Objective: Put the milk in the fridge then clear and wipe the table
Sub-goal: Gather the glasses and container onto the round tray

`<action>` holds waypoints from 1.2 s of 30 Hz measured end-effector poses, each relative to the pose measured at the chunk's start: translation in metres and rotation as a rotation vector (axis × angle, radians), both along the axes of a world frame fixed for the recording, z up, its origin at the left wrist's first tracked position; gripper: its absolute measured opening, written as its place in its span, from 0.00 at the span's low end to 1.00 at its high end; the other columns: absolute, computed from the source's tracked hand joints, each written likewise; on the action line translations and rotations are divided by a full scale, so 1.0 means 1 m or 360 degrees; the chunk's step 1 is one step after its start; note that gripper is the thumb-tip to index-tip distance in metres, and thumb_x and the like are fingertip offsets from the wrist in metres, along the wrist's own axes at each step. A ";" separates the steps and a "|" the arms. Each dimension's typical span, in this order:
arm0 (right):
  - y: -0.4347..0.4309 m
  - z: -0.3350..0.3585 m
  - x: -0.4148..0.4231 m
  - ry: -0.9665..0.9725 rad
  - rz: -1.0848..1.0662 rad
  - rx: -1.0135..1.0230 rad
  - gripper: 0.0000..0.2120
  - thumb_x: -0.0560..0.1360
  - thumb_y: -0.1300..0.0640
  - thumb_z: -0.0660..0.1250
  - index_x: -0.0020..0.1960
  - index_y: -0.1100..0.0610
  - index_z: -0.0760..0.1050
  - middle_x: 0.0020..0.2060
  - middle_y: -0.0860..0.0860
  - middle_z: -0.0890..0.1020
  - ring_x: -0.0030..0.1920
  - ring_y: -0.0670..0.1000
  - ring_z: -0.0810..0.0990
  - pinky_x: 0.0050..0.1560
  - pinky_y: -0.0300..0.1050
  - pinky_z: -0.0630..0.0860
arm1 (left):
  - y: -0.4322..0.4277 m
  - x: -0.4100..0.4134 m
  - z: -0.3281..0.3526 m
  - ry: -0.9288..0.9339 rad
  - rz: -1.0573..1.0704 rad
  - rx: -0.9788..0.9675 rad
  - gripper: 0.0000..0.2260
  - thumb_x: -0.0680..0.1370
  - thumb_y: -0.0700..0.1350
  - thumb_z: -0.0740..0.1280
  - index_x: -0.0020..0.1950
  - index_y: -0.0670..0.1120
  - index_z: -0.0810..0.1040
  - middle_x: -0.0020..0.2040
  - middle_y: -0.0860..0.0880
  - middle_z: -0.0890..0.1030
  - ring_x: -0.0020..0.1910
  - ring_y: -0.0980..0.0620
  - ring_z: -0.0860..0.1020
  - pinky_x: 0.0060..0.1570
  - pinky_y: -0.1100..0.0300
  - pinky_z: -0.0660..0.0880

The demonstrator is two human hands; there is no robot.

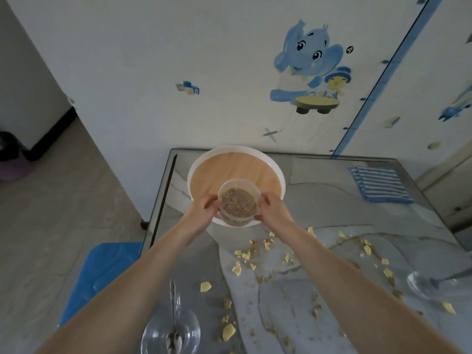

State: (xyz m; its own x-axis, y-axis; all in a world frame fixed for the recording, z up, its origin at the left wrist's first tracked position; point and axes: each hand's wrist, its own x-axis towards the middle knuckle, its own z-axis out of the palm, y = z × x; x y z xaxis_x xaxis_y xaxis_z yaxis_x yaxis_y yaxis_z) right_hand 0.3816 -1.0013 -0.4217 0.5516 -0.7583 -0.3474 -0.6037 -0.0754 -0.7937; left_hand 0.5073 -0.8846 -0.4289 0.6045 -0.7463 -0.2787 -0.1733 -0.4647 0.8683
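Head view, centre of the frame: both hands hold a clear plastic container (239,201) filled with brown grainy cereal, the left hand (200,213) gripping its left rim and the right hand (273,212) gripping its right rim, fingers closed on it from either side. The container sits over the near edge of a round white tray (236,185) with a wood-coloured inner face (whether it touches the tray or hangs just above it, I cannot tell). The tray rests at the far left part of a grey marbled table (281,290). Toward the upper right of the table lies a blue-and-white striped cloth (380,183), flat and well apart from the hands. Yellow and brown crumbs (245,256) are scattered across the middle and lower right of the tabletop. At the bottom of the frame stands a clear glass bowl (171,333) with a spoon (174,315) leaning in it, and a second glass bowl (429,284) with a utensil shows at the right edge. A blue stool (102,274) stands beside the table at lower left. No milk is visible.
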 end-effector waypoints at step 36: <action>0.016 0.000 -0.009 0.0078 0.0040 0.0013 0.14 0.79 0.52 0.53 0.60 0.58 0.68 0.46 0.54 0.74 0.49 0.56 0.78 0.50 0.53 0.75 | 0.017 0.003 0.003 0.0140 0.0124 -0.0042 0.13 0.80 0.50 0.55 0.53 0.44 0.74 0.46 0.47 0.74 0.47 0.51 0.71 0.47 0.55 0.68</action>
